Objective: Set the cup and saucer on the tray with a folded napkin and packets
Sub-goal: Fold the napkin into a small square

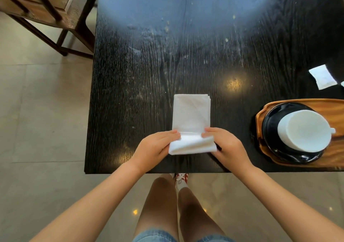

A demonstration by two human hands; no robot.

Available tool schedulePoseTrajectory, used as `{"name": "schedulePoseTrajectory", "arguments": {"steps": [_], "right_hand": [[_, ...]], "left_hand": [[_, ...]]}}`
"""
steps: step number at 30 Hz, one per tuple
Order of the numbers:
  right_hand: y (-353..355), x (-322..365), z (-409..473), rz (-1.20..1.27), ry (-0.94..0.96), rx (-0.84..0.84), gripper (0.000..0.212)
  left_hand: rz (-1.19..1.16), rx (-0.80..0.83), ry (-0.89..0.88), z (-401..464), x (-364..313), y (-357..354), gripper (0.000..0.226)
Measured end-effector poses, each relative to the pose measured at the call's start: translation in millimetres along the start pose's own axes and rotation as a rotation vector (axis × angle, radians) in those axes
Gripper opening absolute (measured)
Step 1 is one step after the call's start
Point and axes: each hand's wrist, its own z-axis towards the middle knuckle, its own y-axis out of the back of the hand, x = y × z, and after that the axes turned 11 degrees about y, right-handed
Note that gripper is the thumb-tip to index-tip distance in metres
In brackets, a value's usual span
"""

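Near the front edge of the dark wooden desk [149, 70], both forearms reach in from below, wrists slightly bent and palms turned inward toward each other. The left hand [154, 148] pinches the left edge of the white napkin [190, 118], thumb on top and fingers curled beneath the raised fold. The right hand [226, 146] mirrors it on the right edge, thumb pressing at the crease, fingers tucked under. Between them the napkin's near end is lifted and doubled back over itself, while its far part lies flat on the desk.

At the right, a wooden tray [335, 104] sits on the desk, partly cut off by the frame. On it rests a black saucer [270, 122], and on the saucer stands a white cup [305, 130], its handle pointing right. Beyond the tray, well apart from the napkin, a small white packet [323, 77] lies on the desk; faint marks show on it, too blurred to read. No other writing or brand can be made out. A wooden chair [46, 5] stands on the tiled floor at upper left.
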Motion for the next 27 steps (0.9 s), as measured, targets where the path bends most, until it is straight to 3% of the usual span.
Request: {"name": "schedulePoseTrajectory", "arguments": {"steps": [4,7,10,18,27], "right_hand": [[2,9,18,0.168,-0.291,-0.150,0.024],[-3,10,25,0.216,-0.418,-0.231,0.016],[-10,15,30,0.196,-0.495,-0.302,0.009],[-26,16,43,0.083,-0.635,-0.458,0.033],[-28,3,56,-0.094,-0.633,-0.419,0.014]], "left_hand": [[-0.228,-0.175,0.300,6,-21,-4,0.034],[-0.344,-0.246,0.488,12,-31,-12,0.034],[-0.380,-0.326,0.595,22,-39,-20,0.020],[-0.263,-0.423,0.640,48,-46,-24,0.018],[-0.053,-0.413,0.670,57,-42,-29,0.022]]}}
